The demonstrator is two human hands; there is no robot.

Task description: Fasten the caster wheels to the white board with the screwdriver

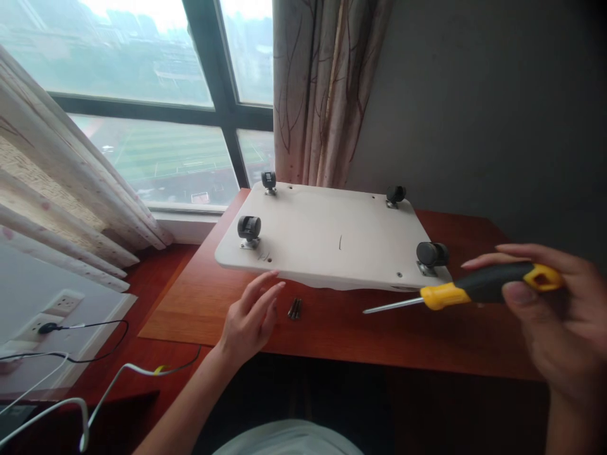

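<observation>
A screwdriver (467, 292) with a black and yellow handle is clasped in the grip of the right hand (559, 316), its shaft pointed left above the surface (379, 335); the left hand (249, 319) is held with its grip wide and fingers spread, empty, just beside a few dark screws (294, 308) lying on the wood; behind them a white board (327, 234) is laid flat, with black casters (249, 229) fitted at its four corners; a window (156, 95) and curtains (322, 88) are seen beyond.
</observation>
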